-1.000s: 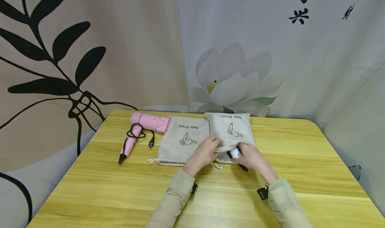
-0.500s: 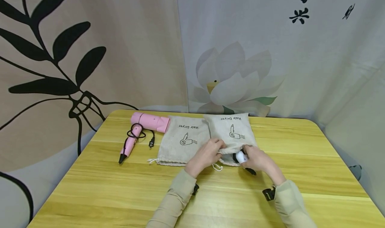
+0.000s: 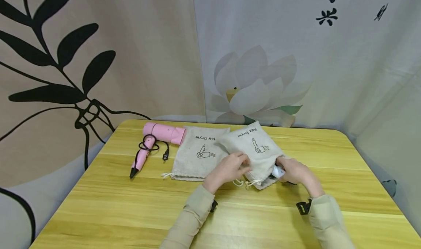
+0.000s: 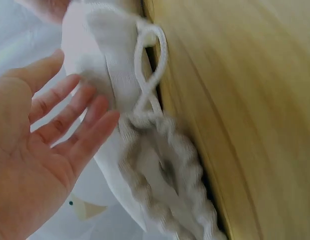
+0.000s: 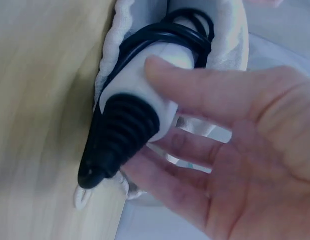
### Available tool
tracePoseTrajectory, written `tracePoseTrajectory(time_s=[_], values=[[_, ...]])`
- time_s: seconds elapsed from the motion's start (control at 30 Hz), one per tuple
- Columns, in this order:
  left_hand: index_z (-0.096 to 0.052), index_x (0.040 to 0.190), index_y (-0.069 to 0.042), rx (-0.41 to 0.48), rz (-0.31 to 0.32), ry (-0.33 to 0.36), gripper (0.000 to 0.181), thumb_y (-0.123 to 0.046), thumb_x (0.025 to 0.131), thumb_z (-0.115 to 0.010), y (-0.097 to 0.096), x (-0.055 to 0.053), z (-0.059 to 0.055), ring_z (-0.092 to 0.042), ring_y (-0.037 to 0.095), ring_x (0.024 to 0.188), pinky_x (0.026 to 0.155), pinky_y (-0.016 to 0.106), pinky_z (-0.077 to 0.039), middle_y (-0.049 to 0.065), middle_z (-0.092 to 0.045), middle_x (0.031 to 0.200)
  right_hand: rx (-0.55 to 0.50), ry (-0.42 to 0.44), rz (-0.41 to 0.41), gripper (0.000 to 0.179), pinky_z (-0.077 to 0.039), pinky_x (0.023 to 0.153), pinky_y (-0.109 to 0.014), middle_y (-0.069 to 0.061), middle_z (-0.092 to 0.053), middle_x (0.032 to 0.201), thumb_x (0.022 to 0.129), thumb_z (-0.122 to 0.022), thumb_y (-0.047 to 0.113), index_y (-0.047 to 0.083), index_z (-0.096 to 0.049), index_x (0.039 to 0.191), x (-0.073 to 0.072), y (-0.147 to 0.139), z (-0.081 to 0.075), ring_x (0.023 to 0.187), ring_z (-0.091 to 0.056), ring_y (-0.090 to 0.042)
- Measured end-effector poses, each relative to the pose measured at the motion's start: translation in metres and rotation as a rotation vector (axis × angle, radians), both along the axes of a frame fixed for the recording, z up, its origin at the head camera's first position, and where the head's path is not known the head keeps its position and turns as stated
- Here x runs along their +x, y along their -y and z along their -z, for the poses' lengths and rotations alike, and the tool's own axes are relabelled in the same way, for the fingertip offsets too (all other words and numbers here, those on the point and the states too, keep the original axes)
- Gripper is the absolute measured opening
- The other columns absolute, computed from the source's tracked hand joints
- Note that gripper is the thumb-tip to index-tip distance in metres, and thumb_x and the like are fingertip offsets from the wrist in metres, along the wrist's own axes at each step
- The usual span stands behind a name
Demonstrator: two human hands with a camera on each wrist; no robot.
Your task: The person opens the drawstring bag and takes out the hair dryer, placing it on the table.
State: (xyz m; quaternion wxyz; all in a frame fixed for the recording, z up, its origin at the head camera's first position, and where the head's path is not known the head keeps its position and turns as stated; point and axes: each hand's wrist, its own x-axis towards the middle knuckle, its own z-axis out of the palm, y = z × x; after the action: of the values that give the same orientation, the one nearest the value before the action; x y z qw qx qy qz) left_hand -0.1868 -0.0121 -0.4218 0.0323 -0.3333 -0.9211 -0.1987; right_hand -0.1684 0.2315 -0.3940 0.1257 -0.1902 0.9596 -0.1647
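Observation:
A light cloth drawstring bag printed "Hair Dryer" lies tilted on the table, its mouth toward me. My right hand holds the handle of a white hair dryer at that mouth, thumb on one side and fingers on the other. A black cord is wound round the handle, which ends in a ribbed black sleeve. The rest of the dryer is hidden in the bag. My left hand is beside the bag; in the left wrist view its fingers are loosely extended, pinching nothing.
A second "Hair Dryer" bag lies flat to the left, partly overlapped by the first. Farther left is a pink hair dryer with a black cord around its handle. A printed curtain hangs behind the wooden table.
The right hand has moved right and slightly nearer me with the white hair dryer's handle. The bag has turned, its mouth swinging rightward. The left hand no longer pinches the bag's edge.

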Motion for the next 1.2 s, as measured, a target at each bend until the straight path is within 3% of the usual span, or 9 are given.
tracePoseTrajectory(time_s=[0.13,0.23,0.3,0.4,0.57,0.7,1.0,1.2], values=[[-0.064,0.101,-0.012,0.025,-0.135,-0.1,0.019,-0.027,0.09,-0.063,0.01,-0.011,0.0,-0.057,0.01,0.082,0.07,0.017,-0.05,0.0,-0.062,0.094,0.02,-0.002,0.012,0.035,-0.048,0.067,-0.037,-0.013,-0.063,0.096,0.074,-0.074,0.007,0.004,-0.056,0.103,-0.001,-0.005,0.001,0.081,-0.057,-0.024],[-0.063,0.105,-0.01,0.04,-0.259,-0.156,0.017,-0.02,0.091,-0.062,0.02,-0.022,0.0,-0.057,0.016,0.089,0.07,0.024,-0.053,0.003,-0.061,0.1,0.02,-0.002,0.022,0.041,-0.05,0.072,-0.041,-0.015,-0.064,0.101,0.073,-0.076,0.012,0.003,-0.056,0.107,-0.001,-0.005,0.001,0.086,-0.058,-0.027],[-0.061,0.11,-0.01,0.036,-0.319,-0.163,0.019,-0.016,0.092,-0.06,0.025,-0.03,0.001,-0.057,0.02,0.098,0.073,0.028,-0.054,0.006,-0.06,0.108,0.023,-0.006,0.028,0.05,-0.051,0.076,-0.046,-0.02,-0.063,0.108,0.072,-0.078,0.017,0.001,-0.055,0.114,-0.001,-0.004,0.001,0.093,-0.06,-0.033],[-0.059,0.117,-0.008,0.021,-0.36,-0.139,0.025,-0.013,0.093,-0.058,0.033,-0.041,0.003,-0.057,0.025,0.107,0.076,0.033,-0.056,0.01,-0.059,0.117,0.059,-0.023,0.054,0.06,-0.05,0.083,-0.053,-0.025,-0.06,0.12,0.072,-0.079,0.022,0.0,-0.052,0.121,0.0,-0.001,0.002,0.106,-0.058,-0.041],[-0.055,0.122,-0.006,-0.037,-0.354,-0.075,0.031,-0.009,0.092,-0.058,0.041,-0.054,0.007,-0.059,0.029,0.106,0.078,0.037,-0.057,0.013,-0.06,0.119,0.118,-0.059,0.103,0.051,-0.052,0.076,-0.053,-0.024,-0.061,0.118,0.073,-0.079,0.021,0.005,-0.055,0.115,-0.001,0.002,0.007,0.104,-0.059,-0.04],[-0.057,0.117,-0.006,-0.057,-0.334,-0.075,0.027,-0.005,0.091,-0.058,0.044,-0.058,0.01,-0.06,0.03,0.097,0.074,0.038,-0.056,0.013,-0.062,0.112,0.116,-0.072,0.113,0.046,-0.052,0.07,-0.05,-0.022,-0.063,0.113,0.072,-0.08,0.019,0.007,-0.057,0.11,-0.001,0.001,0.008,0.097,-0.061,-0.037],[-0.063,0.107,-0.005,-0.058,-0.281,-0.138,0.021,0.0,0.087,-0.061,0.052,-0.054,0.011,-0.062,0.028,0.085,0.07,0.035,-0.056,0.013,-0.064,0.098,0.109,-0.066,0.113,0.041,-0.051,0.064,-0.051,-0.023,-0.063,0.113,0.073,-0.079,0.016,0.01,-0.056,0.106,-0.003,-0.005,0.006,0.098,-0.062,-0.04],[-0.064,0.106,-0.006,-0.051,-0.267,-0.127,0.02,-0.001,0.086,-0.063,0.055,-0.049,0.012,-0.064,0.026,0.089,0.074,0.033,-0.056,0.012,-0.065,0.1,0.107,-0.057,0.109,0.042,-0.051,0.062,-0.05,-0.023,-0.063,0.115,0.074,-0.079,0.016,0.011,-0.056,0.108,-0.005,-0.01,0.007,0.099,-0.061,-0.041]])
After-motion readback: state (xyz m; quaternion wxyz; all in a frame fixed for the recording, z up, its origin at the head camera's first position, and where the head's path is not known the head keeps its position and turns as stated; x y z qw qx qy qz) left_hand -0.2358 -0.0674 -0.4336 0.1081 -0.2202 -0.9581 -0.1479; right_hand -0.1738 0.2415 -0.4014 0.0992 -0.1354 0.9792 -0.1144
